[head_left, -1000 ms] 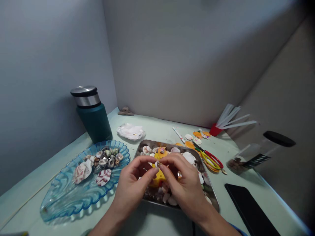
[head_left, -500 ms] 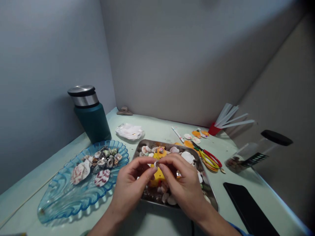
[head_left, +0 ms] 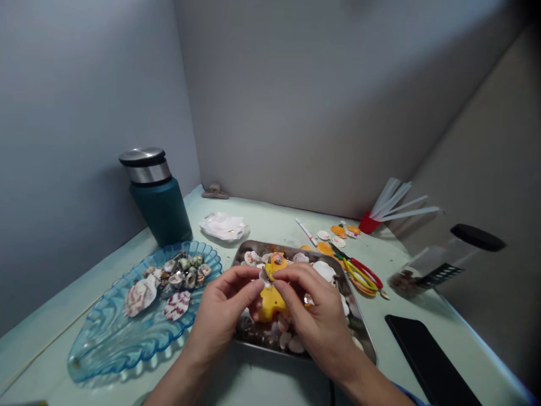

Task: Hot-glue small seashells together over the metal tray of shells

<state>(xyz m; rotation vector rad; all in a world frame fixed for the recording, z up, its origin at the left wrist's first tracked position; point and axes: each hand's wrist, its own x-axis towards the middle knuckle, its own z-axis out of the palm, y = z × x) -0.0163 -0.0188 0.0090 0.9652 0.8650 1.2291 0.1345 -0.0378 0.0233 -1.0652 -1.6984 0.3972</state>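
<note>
Over the metal tray (head_left: 363,330), the thumb and forefinger of my left hand (head_left: 226,307) pinch a small shell (head_left: 266,275), pale with a dark edge. My right hand (head_left: 315,307) is closed too, its thumb and forefinger on the shell's other side. The shell is partly covered by the fingertips, so its exact shape is unclear. Below it, a yellow object with small holes (head_left: 270,304) lies in the tray among several loose seashells (head_left: 296,344). My hands hide part of the tray.
To the left, a blue scalloped dish (head_left: 110,349) holds shells, with a teal bottle (head_left: 163,208) behind it. White crumpled wrapping (head_left: 224,225) lies further back. On the right are scissors (head_left: 366,273), a black phone (head_left: 426,361), a clear jar (head_left: 443,262) and a red cup (head_left: 368,223) with white sticks.
The fingertips have moved slightly apart, and more of the small shell shows between them. The whole view has shifted slightly; the other things stay where they were.
</note>
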